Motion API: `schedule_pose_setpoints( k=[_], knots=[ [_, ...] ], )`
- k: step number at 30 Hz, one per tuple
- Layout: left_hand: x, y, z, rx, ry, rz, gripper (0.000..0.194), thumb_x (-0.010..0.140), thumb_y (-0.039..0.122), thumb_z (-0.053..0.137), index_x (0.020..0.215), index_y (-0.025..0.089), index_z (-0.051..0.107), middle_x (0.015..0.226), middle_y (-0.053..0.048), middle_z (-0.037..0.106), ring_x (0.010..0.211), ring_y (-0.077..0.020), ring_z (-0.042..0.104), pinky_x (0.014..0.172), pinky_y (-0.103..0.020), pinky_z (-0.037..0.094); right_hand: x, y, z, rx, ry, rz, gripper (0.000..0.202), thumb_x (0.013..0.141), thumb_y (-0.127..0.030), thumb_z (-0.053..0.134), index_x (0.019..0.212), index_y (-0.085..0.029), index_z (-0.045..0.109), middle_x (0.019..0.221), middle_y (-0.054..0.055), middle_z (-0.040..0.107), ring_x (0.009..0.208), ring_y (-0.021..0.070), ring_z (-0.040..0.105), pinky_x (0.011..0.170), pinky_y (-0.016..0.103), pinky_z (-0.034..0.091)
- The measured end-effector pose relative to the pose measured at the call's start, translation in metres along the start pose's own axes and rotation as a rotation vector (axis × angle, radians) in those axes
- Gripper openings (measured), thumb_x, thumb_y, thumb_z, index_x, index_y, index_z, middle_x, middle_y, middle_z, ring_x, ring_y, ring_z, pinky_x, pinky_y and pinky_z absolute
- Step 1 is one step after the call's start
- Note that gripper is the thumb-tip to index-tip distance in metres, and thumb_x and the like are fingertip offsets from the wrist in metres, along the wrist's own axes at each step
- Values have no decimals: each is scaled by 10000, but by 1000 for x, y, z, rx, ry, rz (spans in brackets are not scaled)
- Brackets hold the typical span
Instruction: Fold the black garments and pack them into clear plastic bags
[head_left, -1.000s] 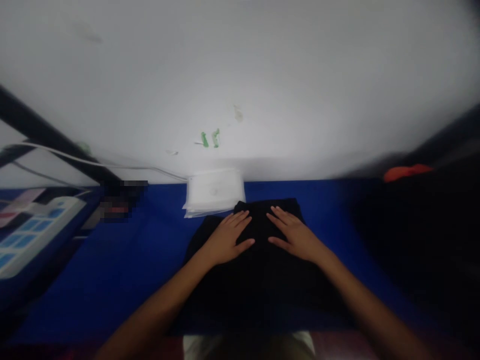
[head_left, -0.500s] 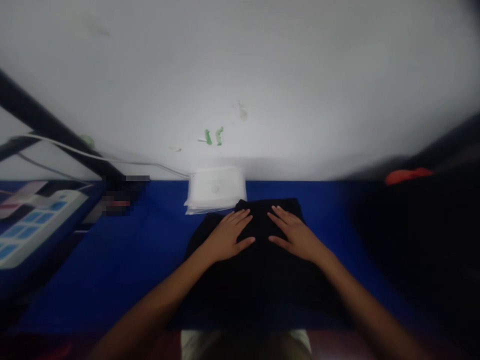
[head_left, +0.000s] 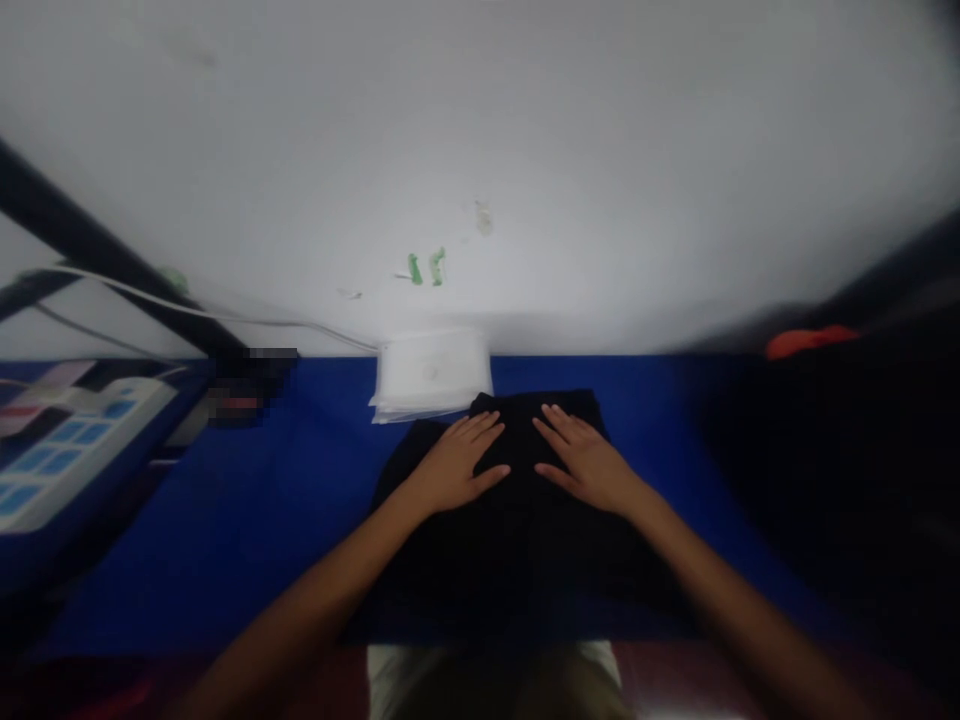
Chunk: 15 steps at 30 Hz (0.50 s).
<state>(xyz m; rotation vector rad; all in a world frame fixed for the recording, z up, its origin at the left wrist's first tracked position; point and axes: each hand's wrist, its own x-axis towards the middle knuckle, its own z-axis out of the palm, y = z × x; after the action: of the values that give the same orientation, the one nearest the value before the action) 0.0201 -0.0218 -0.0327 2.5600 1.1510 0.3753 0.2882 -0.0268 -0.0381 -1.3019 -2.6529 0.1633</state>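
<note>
A black garment [head_left: 517,540] lies spread over the blue tabletop [head_left: 277,500] in front of me; its exact kind is hard to make out in the dim light. My left hand [head_left: 459,465] rests flat on its upper left part, fingers stretched out. Mirroring it, my right hand [head_left: 589,465] lies palm down on the upper right part with fingers apart. Neither hand grips the cloth. Just beyond the garment's far left edge sits a stack of clear-white plastic bags [head_left: 431,375].
A white power strip [head_left: 82,450] with blue sockets is at the left. A white cable [head_left: 247,322] runs along the pale wall [head_left: 600,180]. Dark cloth [head_left: 840,480] is heaped at the right, with an orange-red item [head_left: 810,342] behind it.
The whole view has shifted slightly, so everything appears a little higher. Both hands stay flat on the black garment in nearly the same places.
</note>
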Motion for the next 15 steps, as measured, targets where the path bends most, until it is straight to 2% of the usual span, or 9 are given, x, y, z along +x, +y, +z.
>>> schedule_pose_setpoints(
  k=[5, 9, 13, 15],
  knots=[
    [2, -1, 2, 10, -1, 2, 629, 957, 569, 402, 1441, 168, 402, 1544, -113, 348, 1434, -242, 307, 1182, -447, 253, 1, -2, 2, -5, -11, 12, 673, 956, -512, 442, 1489, -114, 344, 1564, 184, 274, 1457, 308, 224, 1166, 496, 271],
    [0, 1, -11, 80, 38, 70, 557, 952, 506, 469, 1370, 138, 481, 1473, -138, 454, 1391, -265, 376, 1151, -455, 303, 0, 2, -8, 97, -35, 14, 676, 935, -511, 491, 1480, -132, 363, 1569, 173, 273, 1454, 308, 240, 1163, 502, 275],
    [-23, 21, -36, 127, 157, 189, 305, 974, 353, 480, 1178, 160, 600, 1227, -113, 635, 1211, -255, 535, 1036, -442, 415, -17, 2, -35, 330, -79, 4, 593, 908, -502, 549, 1409, -195, 470, 1520, 136, 398, 1407, 282, 360, 1137, 478, 339],
    [-45, 34, -43, 107, 152, 273, 208, 972, 279, 486, 1071, 157, 622, 1045, -87, 675, 1039, -216, 603, 940, -397, 465, -35, -3, -48, 444, -101, 7, 525, 900, -485, 569, 1359, -235, 522, 1463, 111, 480, 1361, 275, 431, 1110, 475, 379]
  ],
)
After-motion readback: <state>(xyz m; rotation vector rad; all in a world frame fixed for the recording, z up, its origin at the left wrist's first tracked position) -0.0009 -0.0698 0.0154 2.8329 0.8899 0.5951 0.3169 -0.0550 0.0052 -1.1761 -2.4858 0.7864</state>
